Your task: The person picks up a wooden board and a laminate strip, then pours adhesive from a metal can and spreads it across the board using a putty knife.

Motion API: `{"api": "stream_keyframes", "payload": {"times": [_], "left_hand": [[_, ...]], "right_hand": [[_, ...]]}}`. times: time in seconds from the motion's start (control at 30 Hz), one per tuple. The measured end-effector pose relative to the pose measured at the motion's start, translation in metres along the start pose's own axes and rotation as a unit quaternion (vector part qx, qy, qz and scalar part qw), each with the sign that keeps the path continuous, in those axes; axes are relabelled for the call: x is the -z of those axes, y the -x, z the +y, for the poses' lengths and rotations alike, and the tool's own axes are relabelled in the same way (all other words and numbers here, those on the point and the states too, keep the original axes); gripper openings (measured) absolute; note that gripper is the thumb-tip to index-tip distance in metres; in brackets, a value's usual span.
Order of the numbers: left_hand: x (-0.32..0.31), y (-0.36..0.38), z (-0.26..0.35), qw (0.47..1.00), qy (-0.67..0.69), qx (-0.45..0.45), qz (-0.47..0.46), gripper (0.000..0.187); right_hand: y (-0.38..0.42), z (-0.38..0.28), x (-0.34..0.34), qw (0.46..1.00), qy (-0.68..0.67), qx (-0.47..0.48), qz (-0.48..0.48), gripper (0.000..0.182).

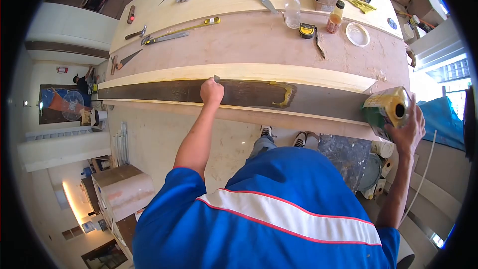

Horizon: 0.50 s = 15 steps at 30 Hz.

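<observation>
My left hand (212, 91) is closed round a small flat scraper (216, 78), only its edge showing above the fist, over the dark strip (169, 90) on a long pale board (239, 71). To the right of it, a curved patch of yellowish glue (285, 94) lies on the strip. My right hand (411, 127) grips a metal can (383, 111) from its right side at the strip's right end. The can is tilted, with its dark round opening showing.
On the workbench (239, 47) beyond stand a bottle with an orange cap (292, 10), a brown bottle (335, 17), a tape measure (306, 31) and a white lid (357, 35). A level (167, 38) lies at left. A person (85, 82) is far left.
</observation>
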<state>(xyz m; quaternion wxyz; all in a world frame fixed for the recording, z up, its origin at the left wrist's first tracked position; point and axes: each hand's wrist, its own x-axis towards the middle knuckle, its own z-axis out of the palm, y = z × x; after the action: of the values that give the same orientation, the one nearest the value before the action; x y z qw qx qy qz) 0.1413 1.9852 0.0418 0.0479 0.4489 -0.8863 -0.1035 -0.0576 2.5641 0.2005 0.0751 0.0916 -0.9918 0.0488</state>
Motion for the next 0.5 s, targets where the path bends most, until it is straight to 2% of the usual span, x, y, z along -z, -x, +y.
{"api": "stream_keyframes", "payload": {"times": [0.07, 0.13, 0.2, 0.27, 0.3, 0.37, 0.4, 0.43, 0.5], "left_hand": [[-0.007, -0.003, 0.007, 1.0, -0.002, 0.002, -0.025, 0.018], [-0.017, 0.014, 0.053, 0.999, 0.02, -0.025, -0.029, 0.023], [-0.025, 0.036, 0.111, 0.992, 0.056, -0.083, -0.073, 0.029], [-0.041, 0.066, 0.164, 0.975, 0.061, -0.176, -0.118, 0.027], [-0.047, 0.086, 0.185, 0.958, 0.081, -0.265, -0.077, 0.021], [-0.062, 0.115, 0.222, 0.919, 0.036, -0.37, -0.129, 0.011], [-0.067, 0.131, 0.232, 0.896, 0.056, -0.421, -0.126, 0.011], [-0.068, 0.146, 0.238, 0.883, 0.051, -0.451, -0.124, 0.005], [-0.059, 0.155, 0.226, 0.852, 0.04, -0.504, -0.137, 0.005]], "right_hand": [[-0.003, 0.026, -0.014, 0.999, -0.025, -0.036, 0.011, 0.123], [-0.001, 0.022, -0.012, 0.999, -0.018, -0.041, 0.006, 0.122], [-0.003, 0.015, -0.007, 0.999, -0.007, -0.051, 0.0, 0.122], [-0.001, 0.017, -0.008, 0.999, -0.007, -0.051, 0.004, 0.122], [0.0, 0.015, -0.007, 0.998, -0.004, -0.055, 0.004, 0.123], [0.0, 0.014, -0.006, 0.998, -0.004, -0.059, 0.004, 0.123], [0.0, 0.015, -0.007, 0.998, -0.004, -0.059, 0.001, 0.123], [0.0, 0.017, -0.007, 0.998, -0.004, -0.057, -0.003, 0.122], [0.001, 0.018, -0.006, 0.998, 0.0, -0.057, -0.003, 0.122]]}}
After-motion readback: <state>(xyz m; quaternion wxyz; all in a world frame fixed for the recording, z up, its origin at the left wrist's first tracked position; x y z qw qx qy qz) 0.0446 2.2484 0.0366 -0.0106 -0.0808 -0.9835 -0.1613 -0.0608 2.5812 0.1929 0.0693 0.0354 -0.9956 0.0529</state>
